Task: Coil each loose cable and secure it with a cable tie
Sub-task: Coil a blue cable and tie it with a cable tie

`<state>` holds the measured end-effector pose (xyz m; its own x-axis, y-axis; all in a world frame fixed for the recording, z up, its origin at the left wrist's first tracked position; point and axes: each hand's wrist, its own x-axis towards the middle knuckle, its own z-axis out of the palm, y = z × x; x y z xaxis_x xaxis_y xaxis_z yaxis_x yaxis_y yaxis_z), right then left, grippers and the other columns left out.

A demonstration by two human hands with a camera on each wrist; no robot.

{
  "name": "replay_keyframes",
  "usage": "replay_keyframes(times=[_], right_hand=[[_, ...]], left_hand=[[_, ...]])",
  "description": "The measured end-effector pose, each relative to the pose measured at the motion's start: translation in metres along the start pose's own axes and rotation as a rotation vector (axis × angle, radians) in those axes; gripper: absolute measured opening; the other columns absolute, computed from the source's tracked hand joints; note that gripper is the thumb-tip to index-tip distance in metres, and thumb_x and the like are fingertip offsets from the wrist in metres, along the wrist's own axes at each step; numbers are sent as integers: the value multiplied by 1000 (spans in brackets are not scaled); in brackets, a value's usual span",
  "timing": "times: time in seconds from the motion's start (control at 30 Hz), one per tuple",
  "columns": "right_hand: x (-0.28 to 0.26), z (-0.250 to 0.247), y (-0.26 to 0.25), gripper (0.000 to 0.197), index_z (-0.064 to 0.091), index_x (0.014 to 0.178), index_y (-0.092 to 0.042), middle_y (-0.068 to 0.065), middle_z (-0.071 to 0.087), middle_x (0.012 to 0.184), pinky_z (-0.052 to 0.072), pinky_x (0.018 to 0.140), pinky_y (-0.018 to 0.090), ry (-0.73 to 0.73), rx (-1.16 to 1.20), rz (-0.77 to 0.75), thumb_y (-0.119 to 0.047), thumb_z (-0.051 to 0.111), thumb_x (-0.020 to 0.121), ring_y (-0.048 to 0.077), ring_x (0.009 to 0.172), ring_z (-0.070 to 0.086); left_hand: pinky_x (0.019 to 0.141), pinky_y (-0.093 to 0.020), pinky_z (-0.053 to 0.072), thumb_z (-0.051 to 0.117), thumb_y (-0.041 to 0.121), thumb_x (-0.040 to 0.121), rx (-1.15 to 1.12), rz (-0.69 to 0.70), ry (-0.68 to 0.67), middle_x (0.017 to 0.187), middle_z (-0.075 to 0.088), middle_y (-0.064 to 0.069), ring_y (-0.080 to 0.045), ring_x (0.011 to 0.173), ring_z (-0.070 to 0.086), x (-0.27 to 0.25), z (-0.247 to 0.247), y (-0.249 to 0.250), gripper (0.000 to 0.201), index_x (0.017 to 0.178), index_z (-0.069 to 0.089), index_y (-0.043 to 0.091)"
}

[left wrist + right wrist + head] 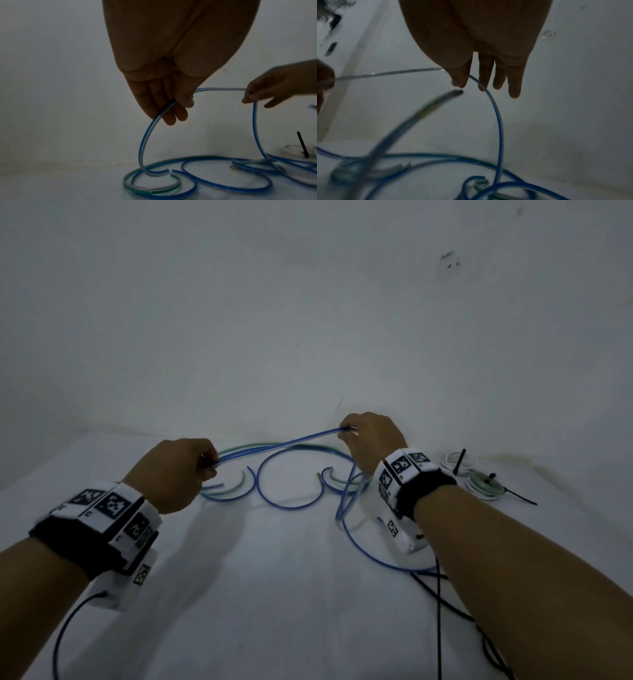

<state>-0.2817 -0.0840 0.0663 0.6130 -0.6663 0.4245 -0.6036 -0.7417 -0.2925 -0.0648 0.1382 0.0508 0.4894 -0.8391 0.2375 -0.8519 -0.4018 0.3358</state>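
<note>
Hands: both hands are raised over the white bench (291, 594), each with a marker-covered wrist band.
Left hand: the left hand (178, 470) has its fingers curled round the blue cable (279, 441); from the left wrist view the cable runs out under the fingers (164, 108) and drops in a curve to the bench.
Right hand: the right hand (371, 438) pinches the same blue cable between thumb and forefinger, the other fingers (515, 83) hanging fairly straight.
Blue cable: one stretch is held taut in the air between the two hands; the rest lies in loose loops on the bench below and between them, tangled with a green-tinted cable (239, 447).
Finished coils: two pale coiled cables (478, 474) lie on the bench just to the right of the right wrist, each with a black cable tie (459, 461) sticking out.
Wall: a plain pale wall (308, 320) rises behind the bench.
</note>
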Motion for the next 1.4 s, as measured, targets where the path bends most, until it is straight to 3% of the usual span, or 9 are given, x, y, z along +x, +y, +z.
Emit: replay_keyframes(times=[0.2,0.4,0.57,0.7,0.83,1.0,1.1,1.2,1.4], right_hand=[[1,-10,-37,21,75,106,-22,2,74,103,53,85,36,13,101,-77,-31,61,93,23,96,65],[-4,-3,-54,20,70,104,-22,3,69,98,52,76,38,18,-53,-171,-25,52,97,25,90,62],[-8,-6,-31,23,65,105,-20,5,69,92,48,67,32,21,-107,-33,-27,44,99,26,75,56],[-10,-5,-5,25,62,103,-15,10,68,92,46,65,31,-29,-18,142,-30,43,100,27,73,55],[-8,-2,-10,30,66,98,-17,6,68,95,47,71,31,-45,89,184,-41,47,98,27,84,60],[-7,-4,-47,28,71,99,-22,2,71,96,45,69,30,8,3,-4,-40,50,98,24,86,62],[-7,-4,-66,23,70,103,-25,-1,69,97,42,67,30,65,-143,-137,-37,50,98,22,88,63],[-7,-4,-67,17,64,105,-22,1,67,95,41,64,30,105,-203,-179,-22,49,96,25,85,62],[-12,-12,-22,18,63,102,-20,5,68,93,42,64,30,45,-49,82,-27,47,99,26,77,57]], left_hand=[[83,-33,50,73,26,80,-29,71,29,90,70,6,-22,92,64,8,4,41,29,105,58,27],[84,-36,52,59,33,92,-177,162,91,89,72,1,-18,86,65,17,9,106,25,112,63,20],[80,-37,51,58,19,92,-231,198,179,84,71,2,-21,83,65,9,-3,96,13,99,68,20],[68,-18,41,56,12,93,-317,142,264,82,70,9,-12,82,61,1,-14,68,14,96,67,21],[75,-28,42,55,16,93,-229,29,256,94,71,1,-23,90,63,1,4,46,12,102,62,21],[83,-42,51,70,28,81,-42,108,264,118,60,-7,-30,105,60,-2,18,78,72,141,30,25],[76,-38,51,64,38,86,45,141,340,109,62,-4,-28,95,62,6,13,107,50,131,46,26],[67,-32,49,56,46,90,-14,139,361,86,66,-1,-23,78,61,13,5,109,28,98,68,22],[68,-36,49,57,44,91,-213,205,588,76,65,-1,-24,74,61,2,-7,59,24,87,69,23]])
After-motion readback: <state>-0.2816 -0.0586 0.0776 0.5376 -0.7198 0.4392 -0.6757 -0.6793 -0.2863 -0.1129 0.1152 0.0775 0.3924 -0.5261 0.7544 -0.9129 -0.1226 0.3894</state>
